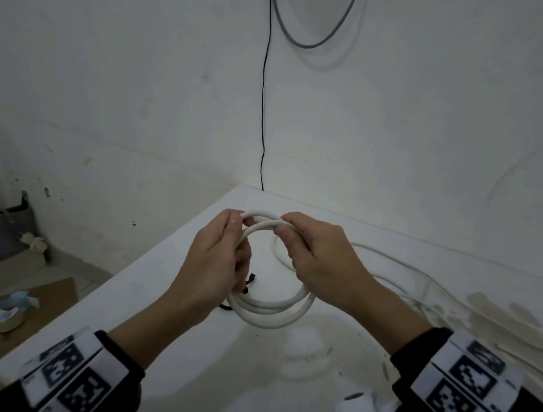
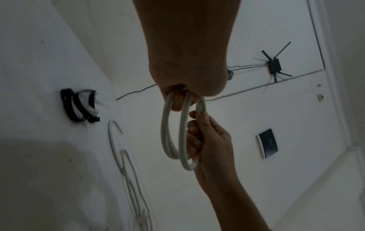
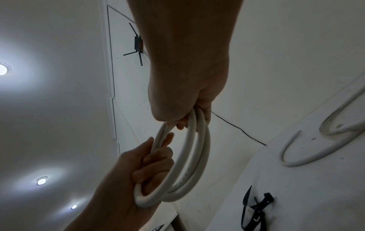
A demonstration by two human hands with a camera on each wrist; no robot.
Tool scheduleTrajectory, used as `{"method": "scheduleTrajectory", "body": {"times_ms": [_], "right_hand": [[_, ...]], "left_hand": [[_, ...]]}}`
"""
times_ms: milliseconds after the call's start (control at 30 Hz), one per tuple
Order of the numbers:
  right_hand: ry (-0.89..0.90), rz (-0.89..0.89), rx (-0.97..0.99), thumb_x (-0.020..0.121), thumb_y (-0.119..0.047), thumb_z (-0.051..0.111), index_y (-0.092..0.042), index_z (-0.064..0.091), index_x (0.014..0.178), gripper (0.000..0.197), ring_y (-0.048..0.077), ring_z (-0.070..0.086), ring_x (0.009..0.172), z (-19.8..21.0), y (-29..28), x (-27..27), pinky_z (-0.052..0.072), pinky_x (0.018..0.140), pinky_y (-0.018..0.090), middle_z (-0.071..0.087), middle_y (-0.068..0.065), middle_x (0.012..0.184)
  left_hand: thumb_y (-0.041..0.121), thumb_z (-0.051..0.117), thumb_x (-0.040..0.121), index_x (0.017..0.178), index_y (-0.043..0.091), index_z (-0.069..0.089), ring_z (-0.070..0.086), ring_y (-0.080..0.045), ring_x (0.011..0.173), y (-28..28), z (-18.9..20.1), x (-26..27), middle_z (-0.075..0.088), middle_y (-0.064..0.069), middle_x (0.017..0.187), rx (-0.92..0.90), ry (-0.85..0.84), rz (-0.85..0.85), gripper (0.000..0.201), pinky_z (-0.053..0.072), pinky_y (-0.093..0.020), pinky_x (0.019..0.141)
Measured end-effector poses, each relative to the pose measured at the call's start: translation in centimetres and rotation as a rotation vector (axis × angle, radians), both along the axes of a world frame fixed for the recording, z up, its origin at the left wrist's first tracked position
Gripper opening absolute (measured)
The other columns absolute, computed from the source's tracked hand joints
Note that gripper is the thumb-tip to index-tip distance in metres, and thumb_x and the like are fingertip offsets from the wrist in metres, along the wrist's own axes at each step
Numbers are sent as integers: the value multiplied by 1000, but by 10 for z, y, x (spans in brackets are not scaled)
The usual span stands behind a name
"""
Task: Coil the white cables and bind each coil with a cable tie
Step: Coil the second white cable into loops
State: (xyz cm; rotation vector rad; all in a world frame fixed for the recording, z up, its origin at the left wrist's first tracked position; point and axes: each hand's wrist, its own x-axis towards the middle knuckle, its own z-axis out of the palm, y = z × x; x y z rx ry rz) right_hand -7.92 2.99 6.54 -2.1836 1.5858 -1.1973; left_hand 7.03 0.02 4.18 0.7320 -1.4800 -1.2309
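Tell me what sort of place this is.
Probably a plain indoor workroom, perhaps a spare room or a store. Bare white walls, a router fixed up high with thin wires running from it, and a white table with loose cable on it.

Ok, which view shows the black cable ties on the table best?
The left wrist view: the black cable ties lie unobstructed on the table. The right wrist view catches them near its bottom edge. In the head view the left hand and white coil hide most of them.
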Motion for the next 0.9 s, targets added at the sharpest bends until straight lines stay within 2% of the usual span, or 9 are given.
{"method": "scheduleTrajectory", "body": {"times_ms": [133, 233, 333, 467, 533, 600, 733, 833, 900], "right_hand": [[14, 21, 55, 98, -23, 43, -4, 55, 90, 24, 14, 41, 54, 1, 0, -1, 45, 56, 37, 46, 0, 60], [-42, 63, 82, 98, -26, 42, -15, 55, 102, 18, 5, 44, 53, 2, 1, 1, 47, 56, 31, 51, -4, 65], [-86, 87, 85, 98, -26, 43, -18, 56, 103, 16, 7, 48, 52, 5, 1, 2, 47, 52, 24, 51, -4, 66], [-27, 57, 84, 97, -24, 46, -14, 60, 97, 17, 15, 59, 54, 10, -3, 2, 50, 55, 21, 53, -3, 66], [60, 41, 100, 98, -25, 43, -13, 57, 99, 19, 14, 59, 58, 11, -5, 2, 47, 56, 17, 54, -3, 69], [135, 30, 123, 100, -25, 37, -10, 52, 105, 21, 14, 54, 60, 8, -6, 4, 45, 59, 23, 52, -3, 70], [288, -11, 123, 101, -24, 34, -5, 48, 103, 23, 15, 41, 56, 5, -5, 0, 37, 55, 31, 49, 1, 69], [388, -6, 141, 101, -24, 34, -5, 46, 101, 22, 15, 39, 56, 9, -4, -2, 33, 52, 27, 45, -1, 66], [424, 19, 147, 101, -24, 34, -5, 45, 100, 22, 15, 38, 56, 11, -5, 1, 33, 52, 28, 43, -3, 65]], "left_hand": [[35, 28, 99, 123, 33, 46, 35, -5, 38, -4, 1, 6, 37, 11, 42, -145, -206, -33, 30, 34, -22, 41], [33, 39, 97, 113, 27, 58, 37, -7, 36, -7, 6, 10, 40, 10, 41, -265, -261, -13, 26, 35, -24, 41], [29, 45, 95, 94, 28, 62, 40, -8, 36, -8, 10, 12, 46, 10, 43, -358, -298, 58, 18, 38, -24, 40], [30, 41, 97, 77, 21, 60, 41, -17, 37, -12, 8, 11, 44, -10, 47, -372, -305, 196, 29, 39, -36, 44], [30, 40, 98, 75, 18, 58, 39, -16, 37, -13, 5, 10, 42, -7, 45, -344, -262, 222, 31, 38, -38, 46], [29, 40, 98, 76, 16, 58, 36, -13, 34, -12, 4, 7, 38, 4, 39, -284, -204, 195, 32, 36, -33, 45], [27, 34, 100, 82, 9, 54, 37, -11, 37, -12, 1, 11, 35, 9, 43, -31, -156, -88, 32, 37, -28, 48], [33, 36, 94, 89, 4, 54, 50, -19, 50, -18, 13, 29, 38, 0, 52, 279, -97, -470, 34, 48, -31, 56], [39, 36, 89, 96, 1, 56, 57, -24, 57, -21, 22, 36, 46, -7, 59, 358, -117, -540, 43, 52, -32, 58]]}}
